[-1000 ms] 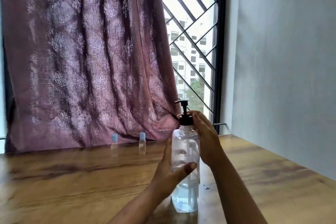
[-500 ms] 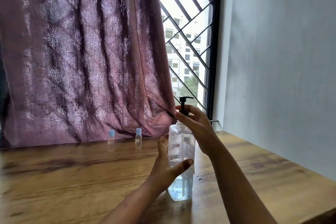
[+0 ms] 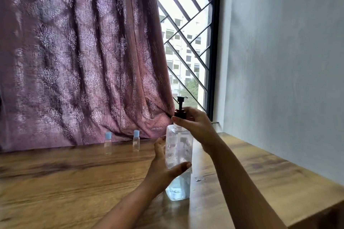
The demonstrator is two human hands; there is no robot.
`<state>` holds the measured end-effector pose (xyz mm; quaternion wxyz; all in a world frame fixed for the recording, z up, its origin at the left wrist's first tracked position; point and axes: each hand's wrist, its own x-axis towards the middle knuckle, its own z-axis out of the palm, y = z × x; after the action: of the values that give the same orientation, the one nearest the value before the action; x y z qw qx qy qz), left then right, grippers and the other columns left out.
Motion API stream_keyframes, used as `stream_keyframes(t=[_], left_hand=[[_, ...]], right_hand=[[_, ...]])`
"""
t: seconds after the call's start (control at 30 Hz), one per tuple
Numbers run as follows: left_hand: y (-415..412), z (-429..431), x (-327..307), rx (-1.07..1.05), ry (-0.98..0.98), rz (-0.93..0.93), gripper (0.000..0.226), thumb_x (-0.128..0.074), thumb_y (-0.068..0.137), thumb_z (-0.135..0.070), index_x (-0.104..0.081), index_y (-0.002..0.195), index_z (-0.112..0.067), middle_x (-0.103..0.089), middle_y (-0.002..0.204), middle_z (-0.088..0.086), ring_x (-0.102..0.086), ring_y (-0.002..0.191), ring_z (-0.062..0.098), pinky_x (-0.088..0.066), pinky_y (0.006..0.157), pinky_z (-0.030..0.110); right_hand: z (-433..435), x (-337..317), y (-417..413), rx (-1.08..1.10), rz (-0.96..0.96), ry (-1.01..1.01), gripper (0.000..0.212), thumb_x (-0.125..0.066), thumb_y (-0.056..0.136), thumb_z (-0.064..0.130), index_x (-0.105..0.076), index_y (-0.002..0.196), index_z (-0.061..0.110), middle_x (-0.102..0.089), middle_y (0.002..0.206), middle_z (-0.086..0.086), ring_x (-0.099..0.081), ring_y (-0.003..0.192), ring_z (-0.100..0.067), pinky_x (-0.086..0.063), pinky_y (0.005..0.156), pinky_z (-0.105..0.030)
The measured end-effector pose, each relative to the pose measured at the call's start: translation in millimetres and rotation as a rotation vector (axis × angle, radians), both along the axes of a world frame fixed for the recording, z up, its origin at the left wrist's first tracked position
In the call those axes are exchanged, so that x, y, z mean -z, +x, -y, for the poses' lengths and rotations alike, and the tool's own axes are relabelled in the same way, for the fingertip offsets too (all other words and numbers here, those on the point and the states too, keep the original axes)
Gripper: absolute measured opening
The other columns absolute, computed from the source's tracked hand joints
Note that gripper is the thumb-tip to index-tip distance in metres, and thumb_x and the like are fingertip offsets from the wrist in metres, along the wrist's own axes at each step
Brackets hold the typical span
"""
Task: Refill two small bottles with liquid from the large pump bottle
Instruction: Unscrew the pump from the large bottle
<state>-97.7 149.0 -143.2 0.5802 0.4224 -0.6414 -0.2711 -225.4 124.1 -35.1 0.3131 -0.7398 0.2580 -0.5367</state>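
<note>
The large clear pump bottle [image 3: 179, 156] stands upright on the wooden table [image 3: 74, 182], with clear liquid in its lower part. My left hand [image 3: 163, 165] wraps around its middle. My right hand [image 3: 195, 126] grips the black pump collar [image 3: 180, 112] at the neck; the pump head rises above my fingers. Two small clear bottles with light-blue caps stand far back near the curtain: one on the left [image 3: 108, 144], one to its right [image 3: 136, 141]. Both are capped and apart from my hands.
A mauve patterned curtain [image 3: 83, 57] hangs behind the table. A barred window [image 3: 188, 46] sits right of it, and a grey wall [image 3: 279, 61] runs along the table's right side. A few droplets [image 3: 199, 179] lie on the table beside the big bottle.
The view has tilted up and shifted, so the bottle sits lower right in frame. My right hand has turned around the pump collar; my left hand keeps its hold on the bottle.
</note>
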Motion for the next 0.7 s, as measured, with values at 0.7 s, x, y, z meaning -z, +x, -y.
stream_keyframes(t=[0.7], left_hand=[[9, 30, -15, -0.223, 0.219, 0.356, 0.134, -0.063, 0.038, -0.088, 0.01, 0.139, -0.04, -0.033, 0.152, 0.004, -0.04, 0.134, 0.027, -0.04, 0.106, 0.044]], right_hand=[[-27, -106, -75, -0.046, 0.547, -0.251, 0.023, -0.064, 0.076, 0.016, -0.062, 0.095, 0.03, -0.067, 0.092, 0.017, -0.06, 0.092, 0.002, -0.042, 0.085, -0.025]])
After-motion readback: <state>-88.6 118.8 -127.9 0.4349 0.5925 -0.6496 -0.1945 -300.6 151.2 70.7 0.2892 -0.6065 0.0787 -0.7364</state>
